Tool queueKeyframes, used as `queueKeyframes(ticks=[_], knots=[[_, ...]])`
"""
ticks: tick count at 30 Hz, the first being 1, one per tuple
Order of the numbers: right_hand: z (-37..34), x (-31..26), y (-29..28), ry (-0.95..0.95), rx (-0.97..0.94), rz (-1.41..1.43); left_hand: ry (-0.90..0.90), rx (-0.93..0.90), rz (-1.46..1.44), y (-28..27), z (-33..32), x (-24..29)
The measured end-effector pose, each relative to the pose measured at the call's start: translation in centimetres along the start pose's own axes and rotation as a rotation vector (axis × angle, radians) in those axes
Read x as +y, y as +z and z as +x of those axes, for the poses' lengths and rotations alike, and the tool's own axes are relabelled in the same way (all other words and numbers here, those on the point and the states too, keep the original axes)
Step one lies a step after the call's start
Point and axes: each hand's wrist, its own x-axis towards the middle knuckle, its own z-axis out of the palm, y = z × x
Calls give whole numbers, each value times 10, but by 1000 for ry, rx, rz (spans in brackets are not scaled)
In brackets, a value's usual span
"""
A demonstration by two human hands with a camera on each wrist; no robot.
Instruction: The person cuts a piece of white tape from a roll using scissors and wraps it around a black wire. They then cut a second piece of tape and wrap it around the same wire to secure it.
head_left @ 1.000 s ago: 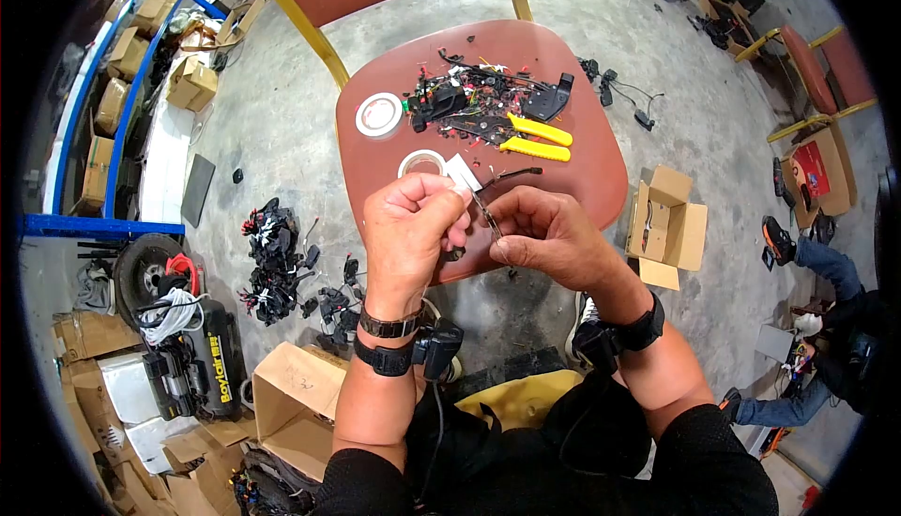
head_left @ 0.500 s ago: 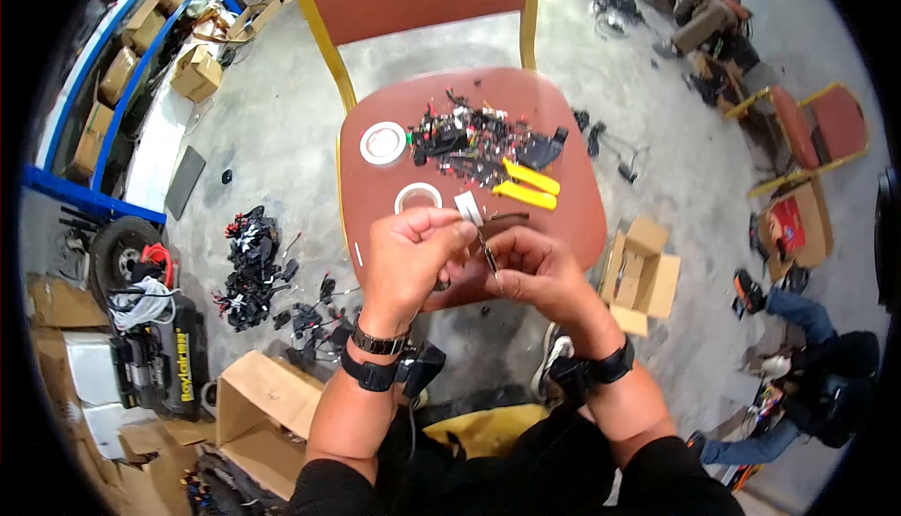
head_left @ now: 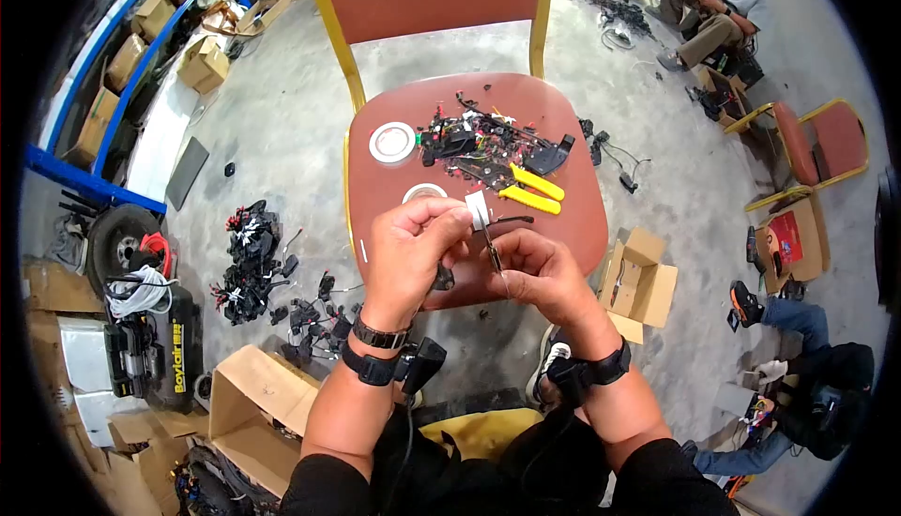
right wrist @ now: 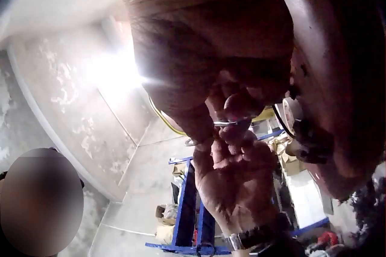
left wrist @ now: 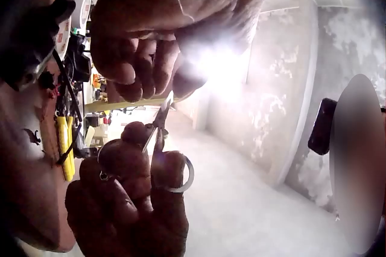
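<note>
My left hand [head_left: 408, 258] has its thumb and index finger pinched together over the front of the chair seat [head_left: 577, 225]; what they pinch is too small to tell. A dark piece [head_left: 444, 278] shows beneath that hand. Facing it, my right hand [head_left: 540, 277] grips small metal scissors [left wrist: 160, 121], fingers around the ring handles, blades pointing up at the left fingertips in the left wrist view. A white strip [head_left: 478, 208] appears just beyond the fingertips; whether it is held or lying there I cannot tell. A black lead [head_left: 511, 220] lies beside it.
On the seat are yellow-handled pliers [head_left: 533, 189], a pile of black parts [head_left: 479, 145] and white tape rolls [head_left: 392, 143]. An open carton [head_left: 638, 281] stands right of the chair, more black parts [head_left: 249, 263] left. Two other people sit at the right.
The head view has shifted, so chair and hands appear lower than a second ago. Both hands stay close together, with the scissors still in the right hand.
</note>
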Motion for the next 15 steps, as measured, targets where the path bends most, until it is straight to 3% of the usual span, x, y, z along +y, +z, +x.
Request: queueKeyframes(ticks=[15], knots=[[-1, 5, -9, -8, -41, -228, -11, -4, 69, -2, 1, -5]])
